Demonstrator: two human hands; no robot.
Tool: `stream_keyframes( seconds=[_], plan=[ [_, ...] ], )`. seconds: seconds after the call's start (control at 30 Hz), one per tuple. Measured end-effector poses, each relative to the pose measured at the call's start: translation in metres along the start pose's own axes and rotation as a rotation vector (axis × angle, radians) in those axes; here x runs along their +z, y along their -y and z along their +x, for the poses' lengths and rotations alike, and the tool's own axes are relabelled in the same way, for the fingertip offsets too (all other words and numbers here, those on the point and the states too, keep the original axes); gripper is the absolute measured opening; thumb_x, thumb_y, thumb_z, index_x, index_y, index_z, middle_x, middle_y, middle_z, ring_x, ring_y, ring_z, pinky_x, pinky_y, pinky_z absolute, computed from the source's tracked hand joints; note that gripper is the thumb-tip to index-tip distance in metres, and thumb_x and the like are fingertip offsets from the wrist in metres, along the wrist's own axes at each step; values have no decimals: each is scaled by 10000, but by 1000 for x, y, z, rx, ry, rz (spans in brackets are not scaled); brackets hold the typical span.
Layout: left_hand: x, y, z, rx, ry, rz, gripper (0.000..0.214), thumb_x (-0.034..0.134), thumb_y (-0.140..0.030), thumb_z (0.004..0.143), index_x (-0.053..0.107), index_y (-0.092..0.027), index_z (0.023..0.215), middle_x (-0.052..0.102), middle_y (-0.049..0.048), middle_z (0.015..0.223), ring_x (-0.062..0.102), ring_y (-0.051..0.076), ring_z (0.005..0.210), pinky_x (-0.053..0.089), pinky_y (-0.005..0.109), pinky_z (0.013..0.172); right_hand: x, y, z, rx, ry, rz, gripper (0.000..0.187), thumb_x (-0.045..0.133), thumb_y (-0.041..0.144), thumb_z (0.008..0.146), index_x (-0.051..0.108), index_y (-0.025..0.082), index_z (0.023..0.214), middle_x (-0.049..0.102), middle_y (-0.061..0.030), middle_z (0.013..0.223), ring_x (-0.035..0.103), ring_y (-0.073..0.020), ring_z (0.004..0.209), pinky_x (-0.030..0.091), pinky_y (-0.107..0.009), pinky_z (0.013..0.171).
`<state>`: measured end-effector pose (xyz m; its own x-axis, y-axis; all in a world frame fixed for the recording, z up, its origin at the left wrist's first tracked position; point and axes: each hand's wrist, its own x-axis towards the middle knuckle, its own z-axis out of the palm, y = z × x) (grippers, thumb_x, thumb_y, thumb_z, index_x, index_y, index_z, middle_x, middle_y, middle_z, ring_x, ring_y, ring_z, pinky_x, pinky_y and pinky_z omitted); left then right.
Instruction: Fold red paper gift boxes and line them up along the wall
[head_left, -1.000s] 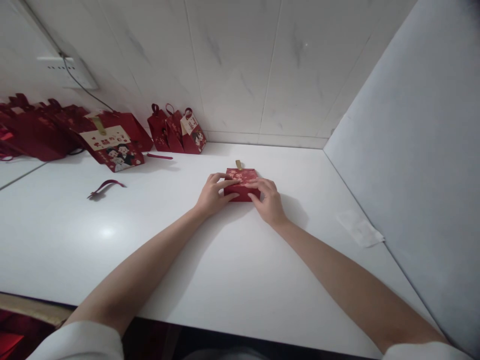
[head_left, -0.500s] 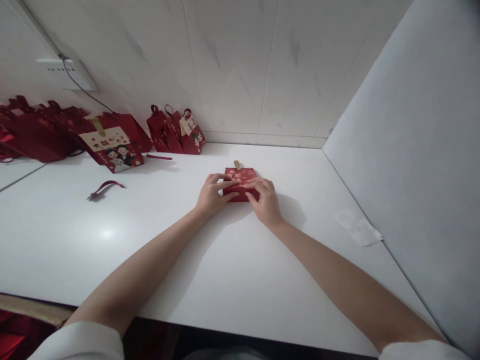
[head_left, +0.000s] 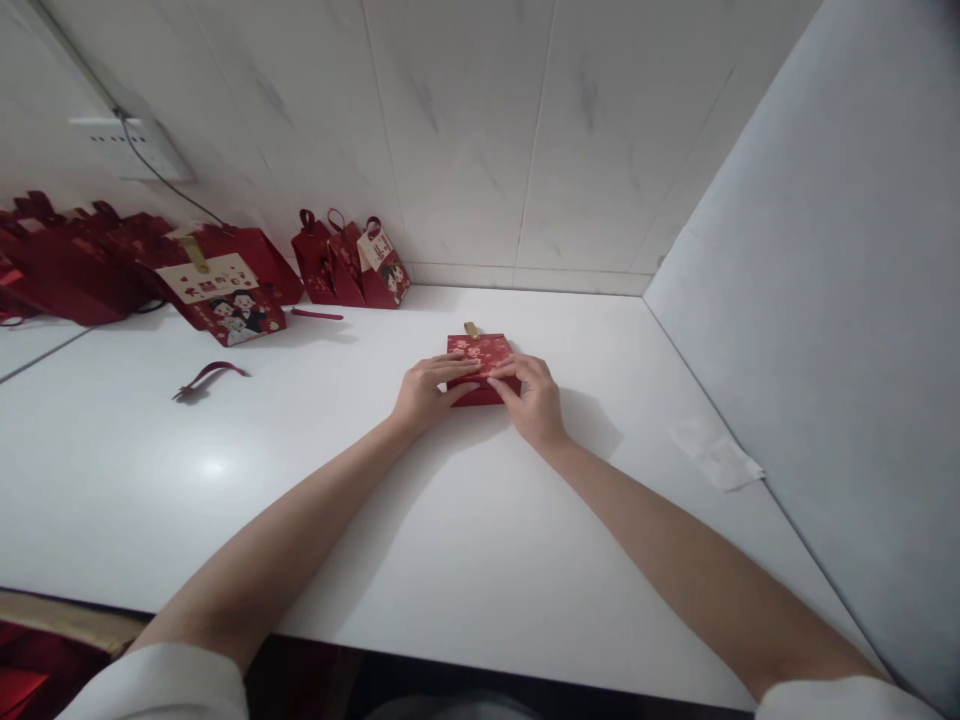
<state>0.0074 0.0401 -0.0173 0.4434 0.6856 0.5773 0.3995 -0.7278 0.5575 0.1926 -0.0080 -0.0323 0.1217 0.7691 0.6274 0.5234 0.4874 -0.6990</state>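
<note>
A red paper gift box (head_left: 480,350) with a pale floral print lies on the white table in front of me. A gold strap tab (head_left: 471,330) sticks up at its far edge. On its left side, my left hand (head_left: 429,390) has its fingers across the top and its thumb along the near edge, closed on the box. My right hand (head_left: 531,395) pinches the near right part of the box, thumb and fingertips close together. The fingers cover part of the near edge, so its fold is partly hidden.
Several folded red gift boxes (head_left: 75,260) stand at the back left, one with a cartoon couple (head_left: 238,312). Three smaller ones (head_left: 352,262) lean by the wall. Dark red straps (head_left: 211,372) lie on the table. A white paper scrap (head_left: 720,455) lies at right, beside a white panel (head_left: 840,330).
My right thumb has moved up to the fingertips at the box's near edge. My left fingers have drawn closer together on top. The box has barely shifted.
</note>
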Motion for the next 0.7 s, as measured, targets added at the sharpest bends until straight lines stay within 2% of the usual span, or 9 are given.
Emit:
stream_keyframes(
  seconds=[0.27, 0.4, 0.57, 0.7],
  plan=[
    [0, -4, -1, -66, 30, -99, 255, 621, -357, 822, 706, -272, 1048, 704, 11, 1070, 576, 219, 1154, 442, 425, 1037, 2, -3, 1, 0, 34, -22, 90, 661, 284, 800, 675, 282, 888, 609, -41, 933, 542, -242, 991, 443, -455, 934],
    [0, -3, 0, -66, 29, -115, 254, 606, -359, 834, 708, -265, 1047, 707, 9, 1062, 579, 214, 1150, 434, 404, 1043, 3, -3, 4, 20, 23, -7, 73, 685, 286, 777, 693, 261, 845, 601, -51, 905, 555, -240, 976, 458, -438, 916],
    [-1, 0, 1, -51, 64, -132, 282, 566, -363, 860, 694, -248, 1083, 695, 21, 1098, 564, 211, 1172, 427, 384, 1041, 2, -1, 3, 37, 15, 64, 103, 621, 281, 833, 704, 250, 885, 639, -55, 998, 587, -210, 1023, 454, -422, 959],
    [-4, 1, 1, -53, 76, -156, 296, 535, -354, 882, 686, -231, 1105, 686, 37, 1120, 563, 206, 1170, 418, 371, 1042, -5, -6, 3, 106, 1, 161, 148, 637, 309, 815, 685, 227, 928, 653, -65, 1037, 607, -206, 1030, 522, -375, 869]
  ],
)
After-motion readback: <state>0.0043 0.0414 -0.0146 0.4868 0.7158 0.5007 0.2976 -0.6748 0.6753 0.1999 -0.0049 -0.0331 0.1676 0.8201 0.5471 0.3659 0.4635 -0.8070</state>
